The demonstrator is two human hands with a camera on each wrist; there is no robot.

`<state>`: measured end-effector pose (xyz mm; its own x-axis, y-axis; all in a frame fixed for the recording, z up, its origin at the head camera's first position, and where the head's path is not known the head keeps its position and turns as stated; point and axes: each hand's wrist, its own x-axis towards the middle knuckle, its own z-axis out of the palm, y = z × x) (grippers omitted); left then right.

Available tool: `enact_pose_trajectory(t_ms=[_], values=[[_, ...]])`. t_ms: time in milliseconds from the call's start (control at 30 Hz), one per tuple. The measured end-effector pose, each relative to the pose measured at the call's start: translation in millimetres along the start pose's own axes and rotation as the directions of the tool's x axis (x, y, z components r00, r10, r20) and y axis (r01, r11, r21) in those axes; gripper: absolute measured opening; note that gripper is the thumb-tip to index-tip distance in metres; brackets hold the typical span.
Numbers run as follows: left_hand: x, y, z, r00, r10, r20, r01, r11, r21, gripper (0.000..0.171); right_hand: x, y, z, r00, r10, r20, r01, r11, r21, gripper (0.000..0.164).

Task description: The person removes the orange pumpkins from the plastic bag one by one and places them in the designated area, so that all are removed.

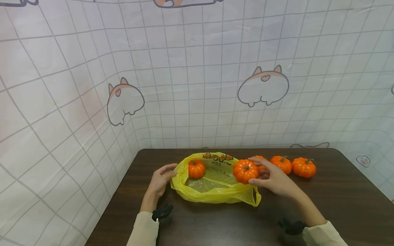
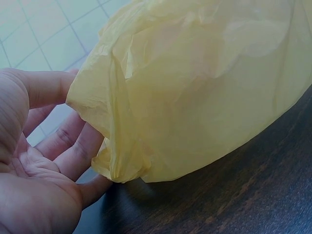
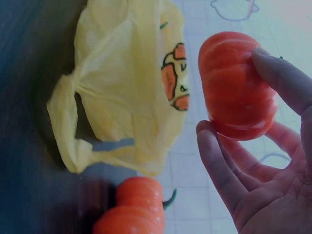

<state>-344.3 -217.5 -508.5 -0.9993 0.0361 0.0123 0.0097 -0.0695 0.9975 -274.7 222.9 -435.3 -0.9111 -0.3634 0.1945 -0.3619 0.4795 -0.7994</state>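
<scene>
Orange pumpkin [image 1: 245, 172] held within right grip [image 1: 273, 177], near right side of yellow bag [image 1: 203, 196], left grip [image 1: 160, 180] pinching its left edge

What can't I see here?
Head view: one pumpkin, partly hidden by the right hand.
Left wrist view: inside the bag, hidden by its wall.
Left wrist view: the left hand, cut off by the left edge.
Right wrist view: the lowest pumpkin, cut off by the bottom edge.

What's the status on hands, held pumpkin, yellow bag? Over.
Left hand holding rim of yellow bag. Right hand gripping pumpkin at bag's right side. Second pumpkin inside. Nothing visibly blocking bag's opening.
</scene>
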Motion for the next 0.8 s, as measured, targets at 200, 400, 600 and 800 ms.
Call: enact_pose_trajectory(t_ms=[200,400,600,800], values=[[0.6,-0.6,-0.1,1.000,-0.002,-0.003,0.002,1.000,0.005,0.040,-4.1,3.6,-14.6,0.999,0.034,-0.010,-0.034,0.998,-0.052,0.075],[0.4,-1.2,0.6,1.000,-0.002,-0.007,0.002,1.000,-0.004,0.040,-12.3,7.9,-36.7,0.997,0.064,-0.046,-0.067,0.995,-0.075,0.075],[-0.2,-0.9,0.8,1.000,0.005,-0.002,-0.005,1.000,-0.005,0.041,-20.2,11.9,-60.1,0.995,0.054,-0.079,-0.061,0.994,-0.093,0.075],[0.2,-0.9,0.2,1.000,-0.002,-0.009,0.002,1.000,-0.002,0.041,-26.5,19.0,-76.3,0.991,0.076,-0.111,-0.087,0.992,-0.097,0.075]])
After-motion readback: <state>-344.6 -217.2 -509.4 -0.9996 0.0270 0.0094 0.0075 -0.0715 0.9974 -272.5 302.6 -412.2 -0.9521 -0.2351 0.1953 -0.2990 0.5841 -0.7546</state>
